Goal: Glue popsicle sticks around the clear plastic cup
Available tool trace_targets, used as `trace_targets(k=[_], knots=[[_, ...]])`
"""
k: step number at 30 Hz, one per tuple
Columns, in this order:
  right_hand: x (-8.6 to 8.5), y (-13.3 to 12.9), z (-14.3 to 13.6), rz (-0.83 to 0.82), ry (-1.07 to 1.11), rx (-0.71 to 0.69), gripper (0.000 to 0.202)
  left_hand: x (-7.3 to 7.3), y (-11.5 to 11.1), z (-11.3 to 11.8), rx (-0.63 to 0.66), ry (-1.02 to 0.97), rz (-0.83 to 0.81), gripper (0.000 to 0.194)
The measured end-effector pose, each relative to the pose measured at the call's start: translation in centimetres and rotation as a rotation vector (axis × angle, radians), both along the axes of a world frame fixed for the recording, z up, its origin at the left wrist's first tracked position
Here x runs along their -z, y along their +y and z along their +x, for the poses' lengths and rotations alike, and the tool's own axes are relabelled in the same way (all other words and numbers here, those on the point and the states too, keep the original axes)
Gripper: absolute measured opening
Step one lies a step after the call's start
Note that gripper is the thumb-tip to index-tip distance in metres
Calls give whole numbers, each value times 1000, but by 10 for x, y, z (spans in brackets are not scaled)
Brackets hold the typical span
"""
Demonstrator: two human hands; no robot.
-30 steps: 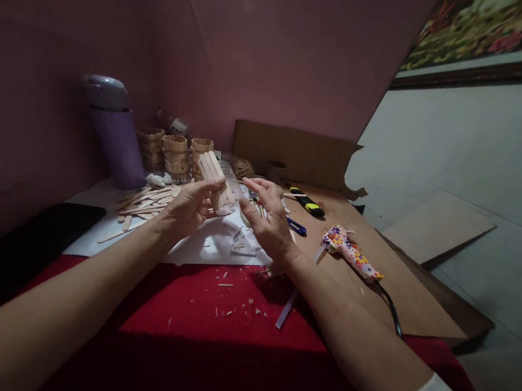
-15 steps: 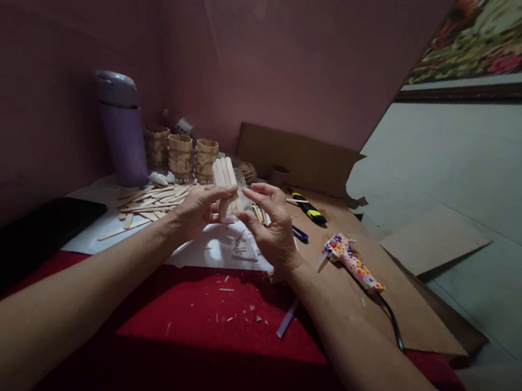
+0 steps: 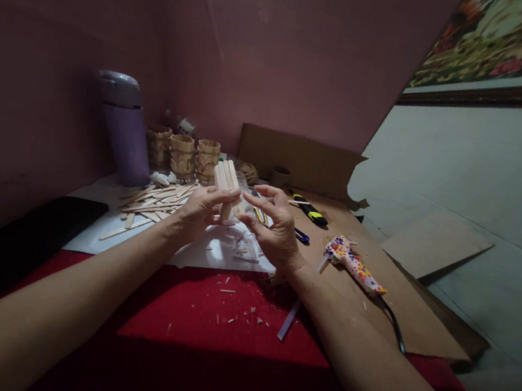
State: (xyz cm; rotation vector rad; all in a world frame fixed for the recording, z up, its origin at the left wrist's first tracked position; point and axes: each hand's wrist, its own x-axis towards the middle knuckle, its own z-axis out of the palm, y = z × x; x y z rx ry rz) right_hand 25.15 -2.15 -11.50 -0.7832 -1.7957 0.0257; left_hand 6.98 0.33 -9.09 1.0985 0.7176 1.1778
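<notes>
Several pale wooden craft sticks point(image 3: 227, 177) stand side by side as a slightly tilted panel at the middle of the view. Clear plastic shows behind them; whether they are fixed to it I cannot tell. My left hand point(image 3: 202, 210) is closed on the panel's left side, its thumb lying across the front. From the right, my right hand point(image 3: 276, 226) curls around the lower right edge, thumb and fingertips at the sticks. A heap of loose craft sticks point(image 3: 157, 201) lies left of my left hand on white paper point(image 3: 88, 224).
Behind stand wooden-sided cups point(image 3: 182, 156) and a purple tumbler point(image 3: 124, 139). To the right, a yellow-black utility knife point(image 3: 311, 210), a blue cutter point(image 3: 302, 235) and a flowered glue gun point(image 3: 355, 264) lie on cardboard point(image 3: 399, 316). Wood scraps dot the red cloth point(image 3: 153, 316).
The view has shifted slightly. Both hands stay at the stick panel, and their grip looks nearly the same.
</notes>
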Motion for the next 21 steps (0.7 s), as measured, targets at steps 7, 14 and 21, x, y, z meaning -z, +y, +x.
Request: trace_targets(k=[7,14,21], knots=[[-1,-1,0,-20,8,23,32,0,-1,0,15,3,6,38],[1,1,-1,-19,33,25,31,0,-1,1,6,13,-3,40],[-1,-1,-2,-26,22,-25,41,-10,-6,0,-63,-47,-33,36]])
